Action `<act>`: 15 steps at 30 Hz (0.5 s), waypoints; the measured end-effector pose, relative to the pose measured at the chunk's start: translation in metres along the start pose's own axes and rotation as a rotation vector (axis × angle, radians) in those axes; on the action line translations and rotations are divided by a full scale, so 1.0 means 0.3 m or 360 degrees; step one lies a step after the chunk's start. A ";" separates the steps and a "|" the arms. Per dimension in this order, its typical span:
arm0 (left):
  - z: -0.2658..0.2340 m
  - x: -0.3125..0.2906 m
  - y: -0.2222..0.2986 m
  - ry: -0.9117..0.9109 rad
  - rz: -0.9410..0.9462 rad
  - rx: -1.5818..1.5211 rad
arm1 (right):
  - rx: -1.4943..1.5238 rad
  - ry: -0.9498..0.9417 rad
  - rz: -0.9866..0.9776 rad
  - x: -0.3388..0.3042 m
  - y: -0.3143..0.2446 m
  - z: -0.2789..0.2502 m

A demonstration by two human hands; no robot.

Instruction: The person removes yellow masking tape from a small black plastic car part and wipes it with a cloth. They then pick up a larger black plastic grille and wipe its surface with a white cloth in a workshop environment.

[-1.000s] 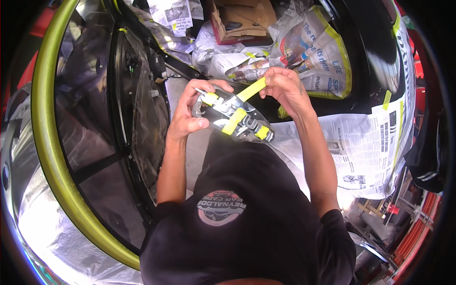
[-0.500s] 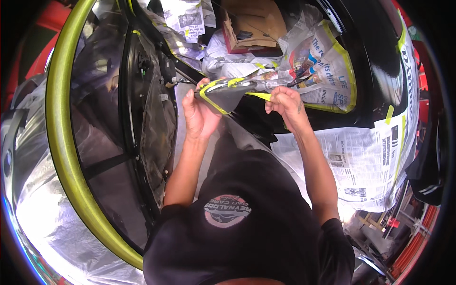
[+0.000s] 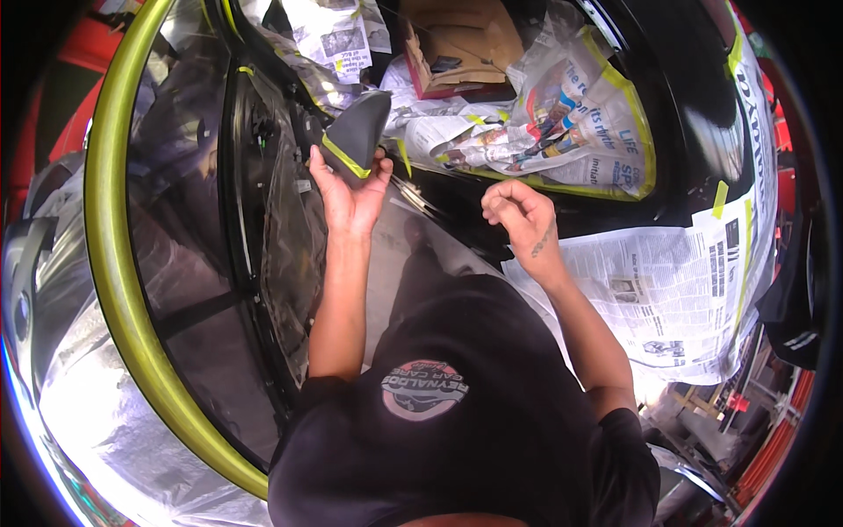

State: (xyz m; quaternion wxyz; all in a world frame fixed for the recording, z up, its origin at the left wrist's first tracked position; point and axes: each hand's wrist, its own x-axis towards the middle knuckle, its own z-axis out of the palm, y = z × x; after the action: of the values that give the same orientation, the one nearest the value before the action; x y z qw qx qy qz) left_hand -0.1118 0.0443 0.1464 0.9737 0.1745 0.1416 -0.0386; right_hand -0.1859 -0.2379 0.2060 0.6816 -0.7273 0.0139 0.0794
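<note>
My left hand (image 3: 351, 198) grips a dark grey, roughly triangular trim piece (image 3: 358, 123) by its lower end, thumb on one side and fingers on the other. Bright yellow masking tape (image 3: 347, 156) runs along the piece's lower edge. Just right of it, a narrow yellow tape strip (image 3: 403, 158) dangles; whether it is joined to the piece, I cannot tell. My right hand (image 3: 524, 218) is apart from the piece, in front of the papered opening, fingers curled in with nothing showing between them.
Left stands an opened car door with a yellow-green edge (image 3: 110, 211) and plastic sheeting (image 3: 290, 202). Ahead, taped newspaper (image 3: 606, 114) covers part of the black body, beside an opened cardboard box (image 3: 465, 44). More newspaper (image 3: 650, 299) hangs over the panel at right.
My left hand has moved left and turned the trim piece upright. The right hand has let go of the yellow tape strip it was pulling taut and dropped slightly lower.
</note>
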 end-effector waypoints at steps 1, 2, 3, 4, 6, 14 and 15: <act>0.042 -0.014 -0.018 0.0034 0.0014 0.0064 | -0.0128 0.0070 -0.0220 0.005 -0.018 0.018; 0.085 -0.030 -0.038 0.0068 0.0028 0.0129 | -0.0259 0.0142 -0.0439 0.021 -0.052 0.042; 0.125 -0.049 -0.056 0.0160 0.0038 0.0158 | -0.0385 0.0204 -0.0664 0.043 -0.076 0.065; 0.135 -0.051 -0.074 0.0159 0.0011 0.0171 | -0.0646 0.0242 -0.0821 0.073 -0.089 0.074; 0.151 -0.054 -0.102 0.0158 -0.0034 0.0206 | -0.0838 0.0341 -0.1154 0.151 -0.075 0.103; 0.192 -0.061 -0.141 0.0211 0.0127 0.0390 | -0.0685 -0.0006 -0.0885 0.192 -0.033 0.176; 0.198 -0.075 -0.144 0.0237 0.0154 0.0423 | -0.0662 -0.0030 -0.0808 0.174 -0.026 0.184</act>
State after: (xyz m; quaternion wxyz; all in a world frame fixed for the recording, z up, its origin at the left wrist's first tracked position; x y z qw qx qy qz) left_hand -0.1232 -0.0165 0.1923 0.9295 0.3108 0.1984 0.0029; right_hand -0.1387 -0.1778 0.2034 0.5164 -0.8305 -0.1907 -0.0851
